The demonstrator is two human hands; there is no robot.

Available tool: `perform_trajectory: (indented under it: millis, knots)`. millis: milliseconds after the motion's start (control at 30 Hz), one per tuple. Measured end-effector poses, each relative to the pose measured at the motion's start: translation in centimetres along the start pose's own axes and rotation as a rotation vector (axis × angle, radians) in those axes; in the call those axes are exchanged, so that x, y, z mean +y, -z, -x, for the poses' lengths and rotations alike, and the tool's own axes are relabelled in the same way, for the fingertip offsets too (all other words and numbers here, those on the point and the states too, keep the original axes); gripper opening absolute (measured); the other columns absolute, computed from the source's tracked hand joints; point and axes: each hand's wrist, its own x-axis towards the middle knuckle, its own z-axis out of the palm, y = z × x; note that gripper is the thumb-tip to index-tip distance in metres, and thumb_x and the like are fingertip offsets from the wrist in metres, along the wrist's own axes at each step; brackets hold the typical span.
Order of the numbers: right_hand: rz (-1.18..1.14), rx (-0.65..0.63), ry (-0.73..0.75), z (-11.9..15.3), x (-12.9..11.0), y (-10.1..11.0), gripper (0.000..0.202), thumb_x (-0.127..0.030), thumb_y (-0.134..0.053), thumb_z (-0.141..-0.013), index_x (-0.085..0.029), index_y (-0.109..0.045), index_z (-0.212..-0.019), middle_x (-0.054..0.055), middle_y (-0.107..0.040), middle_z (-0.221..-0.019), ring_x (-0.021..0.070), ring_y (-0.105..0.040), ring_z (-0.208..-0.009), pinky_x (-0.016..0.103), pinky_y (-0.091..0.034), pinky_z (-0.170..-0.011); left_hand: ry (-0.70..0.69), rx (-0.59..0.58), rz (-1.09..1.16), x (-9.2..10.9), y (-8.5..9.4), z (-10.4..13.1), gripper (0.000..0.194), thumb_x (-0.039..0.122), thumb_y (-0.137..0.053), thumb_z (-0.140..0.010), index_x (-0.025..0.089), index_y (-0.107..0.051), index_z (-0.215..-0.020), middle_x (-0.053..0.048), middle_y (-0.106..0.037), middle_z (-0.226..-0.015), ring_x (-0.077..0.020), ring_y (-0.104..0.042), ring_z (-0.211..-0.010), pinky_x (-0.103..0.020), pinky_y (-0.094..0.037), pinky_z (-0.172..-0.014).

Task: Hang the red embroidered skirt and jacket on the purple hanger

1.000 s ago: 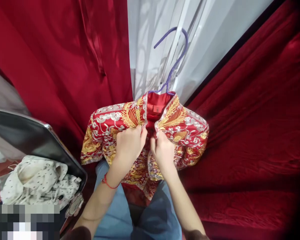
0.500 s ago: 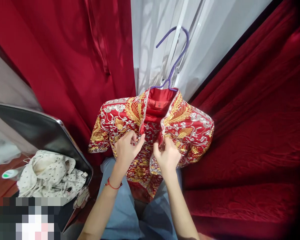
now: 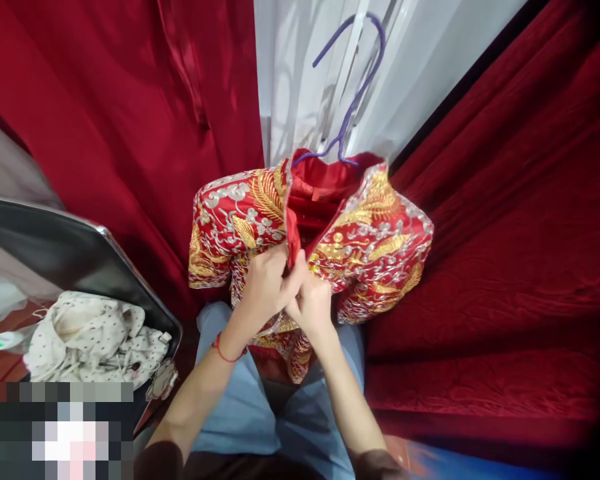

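Left hand (image 3: 266, 283) and right hand (image 3: 311, 303) are together pinching the front edges of the embroidered red jacket (image 3: 375, 240), which is hanging on a purple hanger (image 3: 361, 87).

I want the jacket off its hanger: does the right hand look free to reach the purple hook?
Probably, once it lets go: the right hand pinches the embroidered jacket front, and the purple hanger hook stands uncovered above.

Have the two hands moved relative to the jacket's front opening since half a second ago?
Yes. The left hand and right hand have come together at the embroidered jacket's front opening, now touching, where earlier a gap lay between them.
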Motion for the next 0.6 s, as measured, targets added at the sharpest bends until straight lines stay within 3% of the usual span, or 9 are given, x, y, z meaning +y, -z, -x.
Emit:
perform_trajectory:
  millis: [100, 167, 233, 333, 400, 467, 533, 600]
  knots:
    - [-0.067, -0.025, 0.011, 0.5, 1.0, -1.8, 0.022, -0.027, -0.041, -0.092, -0.019, -0.057, -0.08, 0.003, -0.06, -0.068, 0.0149, -0.055, -0.061, 0.025, -0.037, -0.059, 0.161, -0.133, 0.138, -0.4, -0.2, 0.9, 0.028, 0.035, -0.052, -0.096, 0.019, -0.051, -0.072, 0.0, -0.059, -0.066, -0.0111, -0.054, -0.058, -0.024, -0.041, -0.059]
    - [-0.054, -0.068, -0.096, 1.4, 2.5, -3.4, 0.024, -0.026, -0.037, -0.095, -0.018, -0.058, -0.086, 0.005, -0.063, -0.075, 0.0154, -0.057, -0.067, 0.025, -0.041, -0.064, 0.302, -0.204, 0.264, -2.3, -1.3, 2.6, 0.025, 0.038, -0.054, -0.094, 0.02, -0.054, -0.078, -0.002, -0.062, -0.076, -0.0128, -0.058, -0.069, -0.024, -0.045, -0.065]
    - [-0.052, -0.092, -0.179, 2.4, 4.3, -4.6, 0.027, -0.028, -0.034, -0.099, -0.018, -0.058, -0.09, 0.006, -0.064, -0.081, 0.0159, -0.058, -0.072, 0.026, -0.043, -0.069, 0.431, -0.181, 0.469, -4.5, -2.8, 5.4, 0.021, 0.04, -0.059, -0.089, 0.02, -0.057, -0.084, -0.004, -0.063, -0.086, -0.0144, -0.06, -0.08, -0.024, -0.047, -0.069]
    - [-0.174, -0.105, -0.169, 4.2, 6.6, -5.4, 0.024, -0.033, -0.041, -0.099, -0.017, -0.058, -0.093, 0.007, -0.063, -0.089, 0.0169, -0.058, -0.082, 0.028, -0.045, -0.077, 0.822, 0.1, 0.821, -7.8, -4.9, 11.3, 0.023, 0.043, -0.062, -0.085, 0.02, -0.056, -0.083, -0.001, -0.059, -0.081, -0.0113, -0.055, -0.068, -0.021, -0.042, -0.058]
    - [-0.353, -0.107, -0.204, 6.4, 7.6, -6.1, 0.021, -0.035, -0.048, -0.096, -0.018, -0.059, -0.092, 0.008, -0.063, -0.092, 0.0176, -0.058, -0.088, 0.031, -0.045, -0.083, 1.146, 0.38, 0.936, -9.6, -6.0, 15.8, 0.026, 0.044, -0.061, -0.083, 0.021, -0.052, -0.078, 0.002, -0.054, -0.074, -0.0097, -0.054, -0.066, -0.019, -0.041, -0.058]
    - [-0.611, -0.077, -0.435, 9.7, 7.9, -7.5, 0.022, -0.038, -0.055, -0.091, -0.019, -0.061, -0.083, 0.006, -0.063, -0.087, 0.0173, -0.057, -0.086, 0.031, -0.045, -0.084, 1.447, 0.542, 0.919, -11.1, -6.9, 19.9, 0.023, 0.042, -0.062, -0.084, 0.021, -0.054, -0.081, 0.003, -0.054, -0.076, -0.0076, -0.053, -0.066, -0.017, -0.041, -0.061]
    - [-0.921, -0.016, -0.862, 13.7, 7.7, -9.7, 0.027, -0.043, -0.066, -0.082, -0.02, -0.061, -0.069, 0.002, -0.06, -0.074, 0.0154, -0.053, -0.075, 0.029, -0.045, -0.078, 1.591, 0.547, 0.905, -12.4, -7.7, 23.0, 0.018, 0.037, -0.062, -0.085, 0.02, -0.058, -0.088, 0.001, -0.058, -0.081, -0.008, -0.057, -0.069, -0.018, -0.044, -0.066]
    - [-1.022, -0.028, -1.025, 17.4, 7.3, -12.3, 0.038, -0.052, -0.067, -0.079, -0.021, -0.055, -0.06, -0.002, -0.053, -0.057, 0.0134, -0.047, -0.059, 0.028, -0.044, -0.065, 1.657, 0.504, 0.93, -13.6, -8.4, 24.8, 0.018, 0.035, -0.064, -0.085, 0.02, -0.062, -0.094, -0.003, -0.063, -0.088, -0.0106, -0.062, -0.077, -0.021, -0.048, -0.073]
